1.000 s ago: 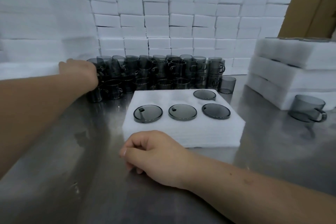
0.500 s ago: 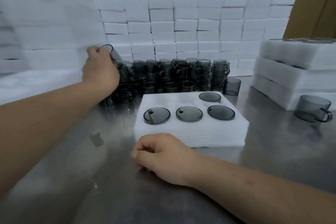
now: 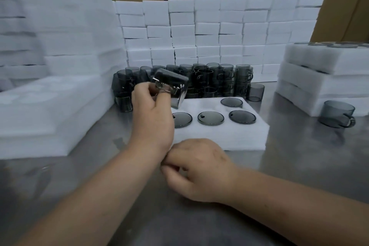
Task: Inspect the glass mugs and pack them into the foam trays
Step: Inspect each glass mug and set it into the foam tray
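My left hand (image 3: 151, 112) holds a smoky grey glass mug (image 3: 173, 88) by its handle, tilted in the air above the left end of the white foam tray (image 3: 225, 136). Several mugs sit base-up in the tray's pockets, among them one in the middle (image 3: 210, 118). A dense stack of grey mugs (image 3: 215, 78) stands behind the tray. My right hand (image 3: 199, 168) rests on the steel table in front of the tray with its fingers curled and nothing in them.
Foam tray stacks rise at the left (image 3: 50, 106) and right (image 3: 323, 78). A wall of white foam blocks (image 3: 209, 32) backs the table. One mug (image 3: 337, 114) lies on its side at the right, another (image 3: 256, 92) stands by the tray's far corner.
My left hand has lifted a mug from the stack and carried it right and toward me, over the tray. My right hand has stayed in front of the tray.
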Demonstrator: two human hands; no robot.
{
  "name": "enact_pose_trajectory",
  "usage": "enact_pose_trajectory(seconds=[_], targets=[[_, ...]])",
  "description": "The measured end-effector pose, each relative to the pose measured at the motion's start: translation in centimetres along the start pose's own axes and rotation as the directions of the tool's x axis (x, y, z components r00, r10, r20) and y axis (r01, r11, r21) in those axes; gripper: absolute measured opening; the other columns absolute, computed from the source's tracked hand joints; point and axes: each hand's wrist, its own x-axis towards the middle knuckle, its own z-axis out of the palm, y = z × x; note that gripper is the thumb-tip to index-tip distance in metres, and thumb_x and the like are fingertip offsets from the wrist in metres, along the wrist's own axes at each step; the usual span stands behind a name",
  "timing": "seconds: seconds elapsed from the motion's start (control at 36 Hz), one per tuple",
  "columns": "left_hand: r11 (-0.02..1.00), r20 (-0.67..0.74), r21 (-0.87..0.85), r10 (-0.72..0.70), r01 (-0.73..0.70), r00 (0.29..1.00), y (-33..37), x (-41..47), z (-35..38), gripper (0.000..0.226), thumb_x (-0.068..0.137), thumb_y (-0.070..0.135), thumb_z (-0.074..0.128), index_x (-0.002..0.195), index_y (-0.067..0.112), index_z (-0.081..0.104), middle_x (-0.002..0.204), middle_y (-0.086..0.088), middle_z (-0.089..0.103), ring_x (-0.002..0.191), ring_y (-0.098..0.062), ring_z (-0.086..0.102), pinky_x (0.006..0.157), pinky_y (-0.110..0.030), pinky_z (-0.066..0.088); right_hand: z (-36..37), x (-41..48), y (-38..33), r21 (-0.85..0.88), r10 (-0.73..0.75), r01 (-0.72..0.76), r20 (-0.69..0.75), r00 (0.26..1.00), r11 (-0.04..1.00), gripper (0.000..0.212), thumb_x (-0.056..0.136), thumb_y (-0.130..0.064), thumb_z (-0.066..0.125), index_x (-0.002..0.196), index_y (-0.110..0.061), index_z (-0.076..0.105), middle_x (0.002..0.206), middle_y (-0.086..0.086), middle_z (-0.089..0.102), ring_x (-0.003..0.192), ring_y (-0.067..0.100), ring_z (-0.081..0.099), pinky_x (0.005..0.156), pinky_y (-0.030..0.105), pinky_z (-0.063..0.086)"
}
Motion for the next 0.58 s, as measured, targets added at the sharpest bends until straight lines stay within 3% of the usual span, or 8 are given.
enact_pose_trajectory(seconds=[0.08,0.17,0.22,0.31,0.36,0.42,0.53,0.58], targets=[[0.999,-0.007,0.011,-0.031,0.031,0.999,-0.1,0.1,-0.6,0.022,0.067,0.052,0.047,0.077,0.033,0.045,0.106,-0.015,0.056,0.092,-0.026,0.052,0.092,-0.057,0.042,-0.6,-0.3,0.1,0.082,0.168,-0.158,-0.127,0.978,0.984,0.026,0.076,-0.030,0.043,0.062,-0.018,0.061,0.056,-0.005,0.055,0.057,0.010,0.048,0.051,0.023,0.036],[0.999,-0.005,-0.012,-0.046,0.046,0.999,-0.3,-0.2,-1.1,0.016,0.074,0.045,0.046,0.078,0.029,0.045,0.102,-0.015,0.056,0.095,-0.031,0.053,0.092,-0.056,0.044,-1.6,0.3,0.5,0.367,0.482,-0.396,-0.183,0.857,0.842,0.015,0.075,-0.033,0.049,0.062,-0.029,0.055,0.060,-0.016,0.055,0.057,0.002,0.047,0.054,0.019,0.037],[0.999,0.025,0.044,-0.005,0.004,1.000,-0.5,-0.7,-1.3,0.013,0.077,0.042,0.043,0.078,0.029,0.044,0.098,-0.011,0.057,0.092,-0.025,0.054,0.087,-0.047,0.046,-2.6,1.2,1.1,0.584,0.689,-0.501,-0.143,0.711,0.638,0.014,0.079,-0.029,0.054,0.066,-0.031,0.057,0.062,-0.015,0.059,0.053,-0.001,0.049,0.055,0.019,0.038],[0.992,0.092,0.109,0.059,-0.069,0.994,-0.9,-1.4,-1.5,0.010,0.077,0.042,0.042,0.079,0.032,0.043,0.093,-0.004,0.056,0.082,-0.011,0.051,0.075,-0.030,0.040,-3.7,1.9,1.7,0.810,0.858,-0.560,0.153,0.490,0.175,0.011,0.090,-0.024,0.050,0.080,-0.022,0.055,0.073,-0.006,0.062,0.051,0.005,0.055,0.049,0.024,0.040],[0.983,0.141,0.141,0.096,-0.116,0.985,-1.2,-1.8,-1.5,0.015,0.076,0.048,0.044,0.081,0.033,0.043,0.096,-0.005,0.055,0.083,-0.011,0.049,0.075,-0.027,0.038,-3.9,1.9,1.5,0.857,0.849,-0.515,0.280,0.449,-0.010,0.012,0.093,-0.024,0.046,0.084,-0.020,0.053,0.078,-0.001,0.062,0.049,0.009,0.057,0.043,0.021,0.041],[0.971,0.200,0.168,0.134,-0.169,0.971,-1.4,-2.2,-1.5,0.022,0.074,0.054,0.040,0.084,0.035,0.042,0.097,-0.007,0.053,0.085,-0.013,0.049,0.077,-0.027,0.038,-3.3,1.5,1.3,0.852,0.834,-0.517,0.223,0.504,0.085,0.011,0.093,-0.023,0.045,0.087,-0.028,0.053,0.086,-0.003,0.062,0.054,0.008,0.061,0.047,0.023,0.044],[0.948,0.240,0.189,0.207,-0.255,0.949,-1.7,-2.7,-1.5,0.017,0.077,0.049,0.041,0.088,0.037,0.041,0.099,-0.005,0.050,0.084,-0.010,0.048,0.077,-0.023,0.038,-1.7,0.1,1.1,0.747,0.727,-0.493,0.018,0.687,0.447,0.021,0.088,-0.032,0.049,0.095,-0.051,0.049,0.090,-0.023,0.060,0.082,0.000,0.062,0.075,0.026,0.047],[0.944,0.247,0.197,0.215,-0.266,0.945,-1.8,-2.7,-1.5,0.011,0.081,0.039,0.047,0.089,0.037,0.040,0.099,-0.003,0.049,0.083,-0.012,0.048,0.076,-0.026,0.040,-1.4,-0.4,1.2,0.701,0.658,-0.480,0.020,0.753,0.527,0.028,0.078,-0.039,0.046,0.097,-0.059,0.046,0.088,-0.027,0.062,0.089,0.005,0.061,0.083,0.029,0.048]])
